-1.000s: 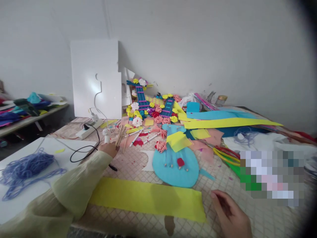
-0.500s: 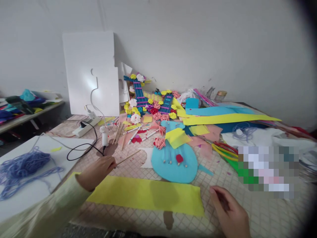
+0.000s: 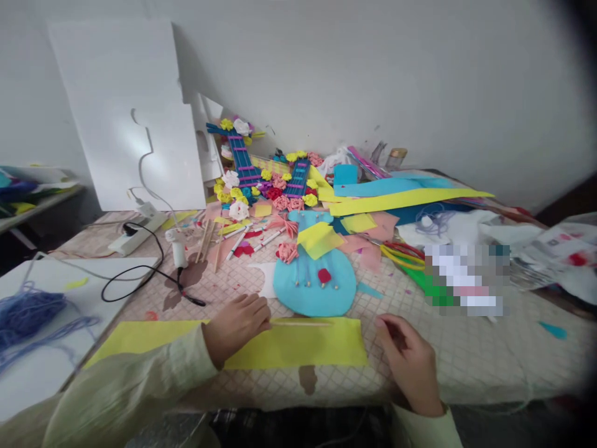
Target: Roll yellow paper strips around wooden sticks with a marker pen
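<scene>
Left hand (image 3: 240,326), fingers clamped on the stick (image 3: 303,323), points it to three o'clock, towards the right hand (image 3: 409,361) (curled, closure unclear)!

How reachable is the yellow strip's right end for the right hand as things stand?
Probably yes: the right hand looks empty and sits just beside that end of the yellow strip, with only patterned table cover visible between them.

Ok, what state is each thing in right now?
Left hand, closed on wooden stick
Wooden stick, gripped, jutting rightward
Right hand, loosely curled
Near yellow strip, spread flat, partly covered by left sleeve
Blue cutout, lying flat
Power strip, plugs inserted
Black cord, looped
Blue yarn, tangled
White board, propped upright
</scene>
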Available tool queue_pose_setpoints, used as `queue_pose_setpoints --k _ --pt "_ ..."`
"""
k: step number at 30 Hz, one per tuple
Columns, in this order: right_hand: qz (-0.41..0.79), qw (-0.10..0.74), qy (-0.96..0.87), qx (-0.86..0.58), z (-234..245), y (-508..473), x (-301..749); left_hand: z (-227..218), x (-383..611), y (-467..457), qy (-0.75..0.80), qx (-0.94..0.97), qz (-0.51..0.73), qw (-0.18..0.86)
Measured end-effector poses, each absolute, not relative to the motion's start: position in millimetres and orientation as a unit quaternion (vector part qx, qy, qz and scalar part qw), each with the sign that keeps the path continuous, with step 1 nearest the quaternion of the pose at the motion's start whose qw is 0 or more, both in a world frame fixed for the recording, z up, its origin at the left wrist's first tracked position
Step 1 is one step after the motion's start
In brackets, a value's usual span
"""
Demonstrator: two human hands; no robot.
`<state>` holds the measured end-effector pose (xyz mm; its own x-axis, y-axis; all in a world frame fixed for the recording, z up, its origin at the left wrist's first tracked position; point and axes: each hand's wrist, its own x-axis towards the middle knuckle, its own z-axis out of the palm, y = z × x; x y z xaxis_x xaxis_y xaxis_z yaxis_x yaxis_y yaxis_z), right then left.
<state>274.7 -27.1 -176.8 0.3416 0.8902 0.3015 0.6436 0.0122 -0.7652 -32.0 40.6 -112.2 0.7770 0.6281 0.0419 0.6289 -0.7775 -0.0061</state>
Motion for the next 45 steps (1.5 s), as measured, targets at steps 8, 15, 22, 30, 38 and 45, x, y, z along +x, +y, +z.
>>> queue_pose_setpoints --k 8,15,22,30,38,45 --pt "0.186 0.417 -0.580 -0.674 -165.6 -21.3 268.1 -128.7 0.6 38.1 -0.300 -0.954 -0.028 0.001" --pt "0.256 0.351 -0.634 -0.640 -160.9 -15.9 266.8 -141.5 -1.9 38.5 -0.298 -0.954 -0.029 -0.007" --pt "0.292 0.294 -0.638 -0.649 -140.6 -6.4 270.3 -128.1 -3.2 35.4 -0.324 -0.944 -0.042 -0.049" --pt "0.241 0.298 -0.665 -0.641 -142.0 15.0 263.1 -119.5 -14.9 60.3 -0.459 -0.867 -0.042 -0.189" --pt "0.216 0.341 -0.628 -0.666 -150.6 25.9 255.7 -126.2 -1.0 71.6 -0.491 -0.850 -0.071 -0.174" --pt "0.225 0.344 -0.612 -0.676 -149.6 24.3 264.6 -114.6 0.3 65.2 -0.485 -0.851 -0.075 -0.188"
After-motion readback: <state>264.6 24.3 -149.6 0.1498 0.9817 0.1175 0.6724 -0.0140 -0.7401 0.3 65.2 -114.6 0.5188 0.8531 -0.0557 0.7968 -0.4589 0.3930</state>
